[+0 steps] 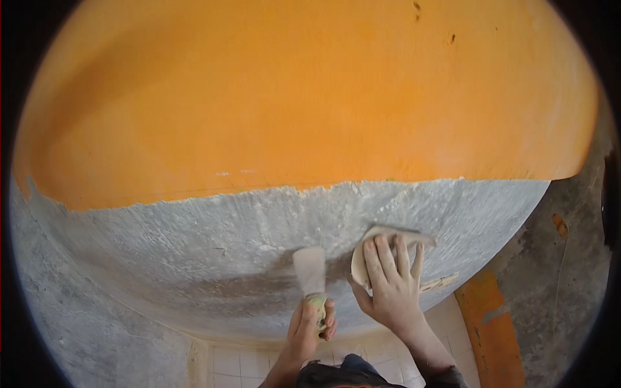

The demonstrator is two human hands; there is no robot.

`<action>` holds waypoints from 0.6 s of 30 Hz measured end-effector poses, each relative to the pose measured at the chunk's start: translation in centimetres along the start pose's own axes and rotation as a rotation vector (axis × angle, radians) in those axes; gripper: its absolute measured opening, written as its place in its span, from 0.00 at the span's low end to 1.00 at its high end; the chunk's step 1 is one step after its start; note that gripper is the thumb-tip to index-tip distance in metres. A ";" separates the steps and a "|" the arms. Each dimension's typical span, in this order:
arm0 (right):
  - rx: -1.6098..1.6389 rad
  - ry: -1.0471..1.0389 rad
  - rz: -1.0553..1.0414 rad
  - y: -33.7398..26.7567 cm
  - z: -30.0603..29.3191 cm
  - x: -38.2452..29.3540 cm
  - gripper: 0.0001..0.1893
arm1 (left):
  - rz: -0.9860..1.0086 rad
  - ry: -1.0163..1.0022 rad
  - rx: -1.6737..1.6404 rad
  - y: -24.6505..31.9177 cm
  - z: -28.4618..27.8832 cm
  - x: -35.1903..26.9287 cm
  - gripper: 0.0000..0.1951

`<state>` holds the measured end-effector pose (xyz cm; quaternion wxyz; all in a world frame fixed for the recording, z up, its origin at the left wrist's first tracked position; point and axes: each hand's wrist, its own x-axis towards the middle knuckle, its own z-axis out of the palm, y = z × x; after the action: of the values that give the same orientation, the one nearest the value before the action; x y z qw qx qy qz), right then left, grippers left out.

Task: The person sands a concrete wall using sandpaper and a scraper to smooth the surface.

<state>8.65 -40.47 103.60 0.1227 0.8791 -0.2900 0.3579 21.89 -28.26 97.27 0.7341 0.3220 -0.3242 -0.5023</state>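
Observation:
In my left hand (302,329) is a putty knife (309,269) with a worn, greenish handle. Its broad blade points up, away from me, and looks whitish and dusty. With fingers spread, my right hand (392,291) presses a bent, pale sheet, probably sandpaper (360,259), against the grey wall surface (208,247). The thumb lies at the sheet's lower left edge. This grey band is rough and bare of paint. Above it, orange paint (310,97) covers the wall down to a ragged, chipped edge.
White floor tiles (227,361) lie below, at the wall's foot. A second grey wall (102,315) meets this one at the left. To the right are a dark grey, stained surface (563,271) and an orange-painted strip (490,325). Dark marks spot the upper orange paint.

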 end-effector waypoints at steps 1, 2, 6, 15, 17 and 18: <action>0.001 -0.011 0.006 0.2 -0.3 0.5 0.35 | -0.019 -0.035 0.006 0.4 0.8 0.0 0.23; 0.010 0.051 0.018 0.5 -0.6 1.2 0.36 | -0.033 -0.041 0.003 0.9 1.8 0.3 0.23; 0.093 0.078 0.017 -0.4 1.2 1.0 0.38 | 0.028 -0.035 -0.011 2.7 4.1 1.4 0.20; 0.091 0.106 -0.016 -0.7 1.1 1.9 0.40 | 0.038 -0.029 0.025 2.0 5.5 0.8 0.19; 0.106 0.109 -0.011 -0.7 1.2 1.4 0.39 | 0.006 -0.031 -0.060 1.9 5.1 0.4 0.18; 0.103 0.076 -0.017 -0.3 1.5 0.8 0.39 | 0.008 -0.030 -0.059 1.9 5.3 0.5 0.18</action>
<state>10.12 -41.20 103.02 0.0910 0.8724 -0.2588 0.4045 18.85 -28.98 101.95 0.7402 0.2915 -0.3216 -0.5135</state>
